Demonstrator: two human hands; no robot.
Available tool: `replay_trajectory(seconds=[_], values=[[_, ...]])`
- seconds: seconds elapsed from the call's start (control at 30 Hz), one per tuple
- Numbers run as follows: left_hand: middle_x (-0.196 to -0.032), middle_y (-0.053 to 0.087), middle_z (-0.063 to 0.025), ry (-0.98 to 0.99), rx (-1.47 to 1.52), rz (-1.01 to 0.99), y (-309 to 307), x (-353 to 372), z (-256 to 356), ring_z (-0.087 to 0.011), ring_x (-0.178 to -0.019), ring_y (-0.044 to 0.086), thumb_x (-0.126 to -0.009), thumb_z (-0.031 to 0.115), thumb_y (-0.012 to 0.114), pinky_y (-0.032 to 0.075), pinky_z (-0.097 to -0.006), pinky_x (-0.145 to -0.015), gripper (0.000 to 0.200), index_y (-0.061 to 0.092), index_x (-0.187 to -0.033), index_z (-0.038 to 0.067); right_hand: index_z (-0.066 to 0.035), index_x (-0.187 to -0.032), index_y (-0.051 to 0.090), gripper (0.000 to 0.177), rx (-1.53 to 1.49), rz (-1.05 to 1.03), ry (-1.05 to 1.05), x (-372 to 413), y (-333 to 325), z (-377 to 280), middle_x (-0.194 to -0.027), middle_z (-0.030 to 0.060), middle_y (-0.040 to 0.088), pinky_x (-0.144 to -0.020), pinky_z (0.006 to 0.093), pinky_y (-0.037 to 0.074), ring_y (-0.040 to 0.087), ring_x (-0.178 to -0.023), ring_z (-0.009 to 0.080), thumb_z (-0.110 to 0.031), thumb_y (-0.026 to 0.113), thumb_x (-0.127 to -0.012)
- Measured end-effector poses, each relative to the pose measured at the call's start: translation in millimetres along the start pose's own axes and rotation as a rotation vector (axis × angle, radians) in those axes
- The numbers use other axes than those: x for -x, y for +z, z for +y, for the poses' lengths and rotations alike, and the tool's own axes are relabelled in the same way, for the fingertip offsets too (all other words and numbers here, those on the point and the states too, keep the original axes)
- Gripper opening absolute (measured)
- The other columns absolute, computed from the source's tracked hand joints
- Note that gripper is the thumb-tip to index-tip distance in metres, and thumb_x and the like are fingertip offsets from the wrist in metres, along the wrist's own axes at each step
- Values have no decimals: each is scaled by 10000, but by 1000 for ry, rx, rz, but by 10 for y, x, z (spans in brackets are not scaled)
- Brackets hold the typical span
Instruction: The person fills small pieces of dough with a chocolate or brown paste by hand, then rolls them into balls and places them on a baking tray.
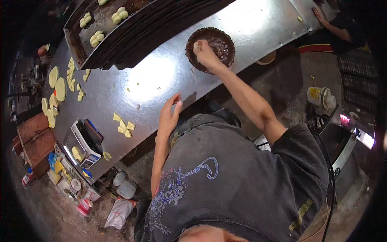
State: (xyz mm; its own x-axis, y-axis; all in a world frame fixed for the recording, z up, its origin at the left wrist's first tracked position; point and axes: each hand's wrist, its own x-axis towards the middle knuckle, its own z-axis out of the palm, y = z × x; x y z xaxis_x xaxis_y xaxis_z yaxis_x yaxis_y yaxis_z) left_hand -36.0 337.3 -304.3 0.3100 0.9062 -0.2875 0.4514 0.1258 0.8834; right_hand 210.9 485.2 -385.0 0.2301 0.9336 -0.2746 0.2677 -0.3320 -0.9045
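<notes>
My right hand (207, 55) is over a round dark pan (231, 58) with a crusted rim and a glossy dark brown mass (219, 47) inside. Its fingers are closed around a small pale lump (196, 45) that looks like dough, mostly covered by the hand. By the table's front edge, my left hand (170, 113) holds nothing, with thumb and fingers apart. Cut yellow dough pieces (122, 126) lie on the metal table (109, 97) to its left.
A stack of dark trays (133, 44) bears pale dough balls (120, 15) at the back left. Flat dough ovals (60, 89) and a scale (84, 147) are at far left. Another person's hand (318, 15) rests at the table's far right. A white bucket (316, 96) stands right.
</notes>
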Motion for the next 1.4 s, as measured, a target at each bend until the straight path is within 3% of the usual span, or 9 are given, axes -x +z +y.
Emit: replay_trajectory(seconds=[0.07, 0.27, 0.53, 0.67, 0.87, 1.0, 1.17, 1.27, 1.4], values=[[-1322, 646, -180, -49, 35, 58, -99, 98, -63, -259, -1211, 619, -1032, 258, 575, 462, -376, -1035, 441, 564, -1386, -6, -59, -1474, 307, 587, 56, -123, 220, 112, 124, -198, -1365, 351, 536, -1095, 504, 380, 505, -1310, 491, -299, 507, -977], [-1321, 648, -156, -55, 100, 142, -417, 258, -74, -245, -1224, 607, -1047, 242, 549, 450, -365, -1053, 417, 565, -1392, 9, -116, -1021, 614, 211, -487, 18, 406, 4, 83, -284, -943, 7, 644, -742, 335, 435, 572, -872, 190, -319, 562, -1002], [-1346, 629, -145, 253, 270, 165, -906, 300, 332, -233, -1242, 596, -1059, 194, 532, 437, -366, -1068, 491, 424, -1506, 21, -99, -1164, 631, 344, -1096, -658, 336, 1175, 454, -1207, -1070, 37, 676, -889, 335, 482, 628, -963, 177, -399, 500, -1060], [-1137, 707, -112, 188, 280, 284, -1218, 476, 390, -158, -996, 637, -1047, 185, 582, 508, -311, -899, 368, 596, -1371, 9, -71, -1358, 539, 429, -1258, -796, 238, 1788, 1060, -1598, -1248, 72, 615, -1028, 377, 480, 598, -1149, 185, -300, 616, -1003], [-1142, 707, -63, 280, 583, 569, -1544, 718, 187, -87, -943, 622, -1004, 164, 666, 520, -246, -786, 384, 628, -1350, 1, -32, -1388, 500, 534, -1018, -648, -51, 2232, 1577, -1932, -1377, 87, 522, -1090, 345, 455, 553, -1211, 159, 12, 707, -898], [-1172, 693, -48, 194, 653, 525, -1737, 969, 142, -58, -942, 599, -1006, 168, 663, 497, -210, -740, 377, 634, -1347, 10, -12, -1352, 516, 423, -780, -538, -203, 2439, 1824, -1964, -1207, 85, 601, -901, 296, 528, 610, -1029, 133, -55, 674, -962], [-1113, 687, -31, 170, 640, 375, -1917, 1122, -112, -66, -965, 578, -1008, 208, 657, 460, -240, -858, 260, 738, -1197, 48, -67, -1035, 566, 177, -652, -609, 5, 2552, 1840, -1938, -763, -30, 548, -468, 197, 346, 454, -571, 24, -215, 660, -1009], [-1051, 684, -18, 301, 674, 271, -1948, 1132, -205, -74, -964, 586, -969, 189, 706, 461, -259, -904, 246, 750, -1183, 75, -70, -1000, 570, 202, -737, -830, 213, 2455, 1681, -1819, -747, -33, 541, -482, 200, 360, 468, -583, 29, -247, 667, -1006], [-953, 675, 8, 365, 593, 213, -1863, 1057, -209, -76, -945, 596, -899, 145, 776, 462, -286, -948, 359, 719, -1250, 96, -41, -1190, 662, 284, -655, -609, 75, 2535, 1575, -1845, -868, -18, 567, -711, 231, 468, 545, -772, 79, -241, 682, -989]])
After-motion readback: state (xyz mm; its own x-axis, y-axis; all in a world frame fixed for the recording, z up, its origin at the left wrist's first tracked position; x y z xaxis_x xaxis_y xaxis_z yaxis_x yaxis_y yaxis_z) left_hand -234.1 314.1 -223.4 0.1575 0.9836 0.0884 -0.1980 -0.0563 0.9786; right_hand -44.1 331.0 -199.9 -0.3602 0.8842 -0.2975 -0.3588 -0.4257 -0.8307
